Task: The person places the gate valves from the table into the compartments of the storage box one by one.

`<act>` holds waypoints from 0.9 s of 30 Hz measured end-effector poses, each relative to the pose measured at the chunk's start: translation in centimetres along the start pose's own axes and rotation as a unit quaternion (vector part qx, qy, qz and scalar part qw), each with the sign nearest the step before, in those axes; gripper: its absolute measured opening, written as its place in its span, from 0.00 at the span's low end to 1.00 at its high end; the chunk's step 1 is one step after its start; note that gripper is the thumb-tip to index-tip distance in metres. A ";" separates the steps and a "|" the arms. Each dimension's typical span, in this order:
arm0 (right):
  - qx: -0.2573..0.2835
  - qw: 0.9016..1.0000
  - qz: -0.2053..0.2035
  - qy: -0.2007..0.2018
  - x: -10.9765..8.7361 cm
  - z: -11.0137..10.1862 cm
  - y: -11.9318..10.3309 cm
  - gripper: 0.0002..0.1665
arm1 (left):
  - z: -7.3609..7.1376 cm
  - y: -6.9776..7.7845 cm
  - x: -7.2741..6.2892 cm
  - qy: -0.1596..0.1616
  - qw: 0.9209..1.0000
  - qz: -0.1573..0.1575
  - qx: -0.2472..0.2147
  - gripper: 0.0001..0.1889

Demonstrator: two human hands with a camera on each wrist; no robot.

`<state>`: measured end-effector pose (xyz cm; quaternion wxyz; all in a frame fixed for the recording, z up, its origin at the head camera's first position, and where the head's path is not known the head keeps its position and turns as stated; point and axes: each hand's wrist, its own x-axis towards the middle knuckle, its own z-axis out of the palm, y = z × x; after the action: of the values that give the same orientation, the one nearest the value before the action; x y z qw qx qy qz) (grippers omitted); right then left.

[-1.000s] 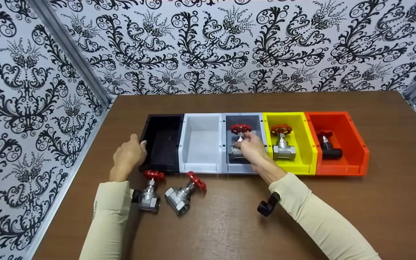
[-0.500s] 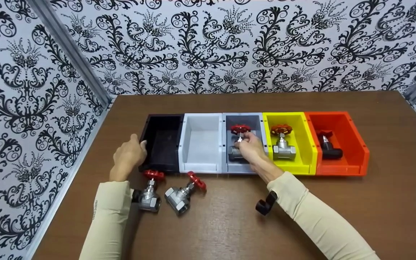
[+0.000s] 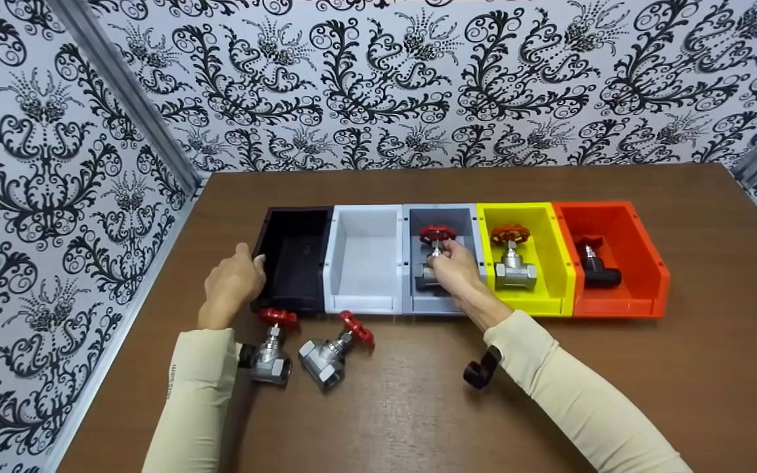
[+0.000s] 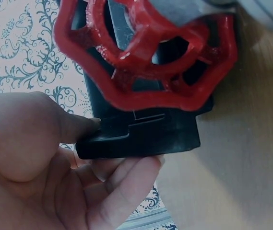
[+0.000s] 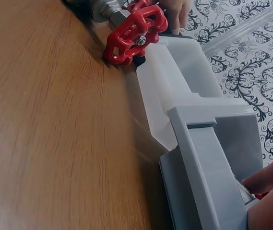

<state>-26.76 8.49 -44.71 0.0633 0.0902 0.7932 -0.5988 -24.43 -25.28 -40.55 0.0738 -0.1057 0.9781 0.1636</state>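
My left hand (image 3: 234, 282) is at the left side of the black bin (image 3: 296, 263). In the left wrist view, its thumb and fingers pinch the edge of that bin (image 4: 146, 139). Inside the grey bin (image 3: 441, 304), my right hand (image 3: 462, 274) holds a valve with a red handwheel (image 3: 437, 233) by its stem, just below the wheel. Part of the valve's metal body is hidden behind the hand. Two more valves lie on the table before the bins: one (image 3: 272, 361) near my left sleeve, the other (image 3: 323, 360) tilted to its right.
Between the black and grey bins is a white bin (image 3: 368, 263). On the right, a yellow bin (image 3: 559, 276) contains an upright red-wheeled valve (image 3: 515, 272), and an orange bin (image 3: 648, 279) contains a dark-bodied valve (image 3: 600, 274). Patterned walls (image 3: 391, 85) enclose the brown table (image 3: 411, 401).
My right forearm has shifted slightly left, while the hand keeps its hold on the valve stem. The left hand stays at the black bin's edge.
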 end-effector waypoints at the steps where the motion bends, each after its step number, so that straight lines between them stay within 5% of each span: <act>1: -0.002 1.000 -0.001 -0.002 0.0 0.0 0.0 0.29 | 0.0 0.0 0.0 0.000 1.000 0.000 0.001 0.24; 27: -0.032 0.999 0.008 -0.020 -0.1 -0.2 -0.2 0.35 | 0.1 0.0 -0.1 0.011 1.000 0.007 -0.009 0.24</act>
<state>-26.70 8.68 -44.46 0.0867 0.0825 0.8100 -0.5740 -24.34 -25.24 -40.60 0.0611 -0.1018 0.9779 0.1722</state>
